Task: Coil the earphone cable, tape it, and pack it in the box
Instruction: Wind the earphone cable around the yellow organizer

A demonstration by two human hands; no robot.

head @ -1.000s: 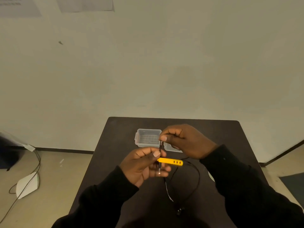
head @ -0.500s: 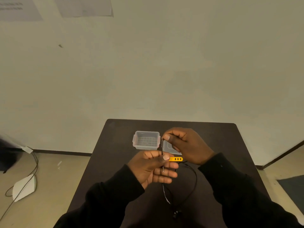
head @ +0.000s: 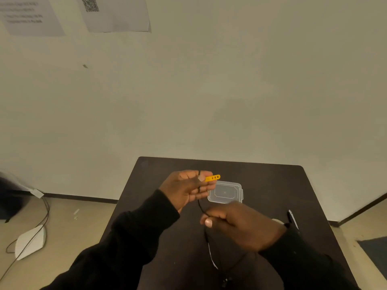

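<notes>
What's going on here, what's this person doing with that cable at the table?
A person is winding a thin black earphone cable by hand. The left hand holds one end raised, along with a yellow strap, while the right hand pinches the cable lower down. The rest hangs loose toward the person. A clear plastic box waits on the dark table.

Black earphone cable (head: pixel 200 206) taut btwn hands; clear box (head: pixel 225 192) on table.
</notes>
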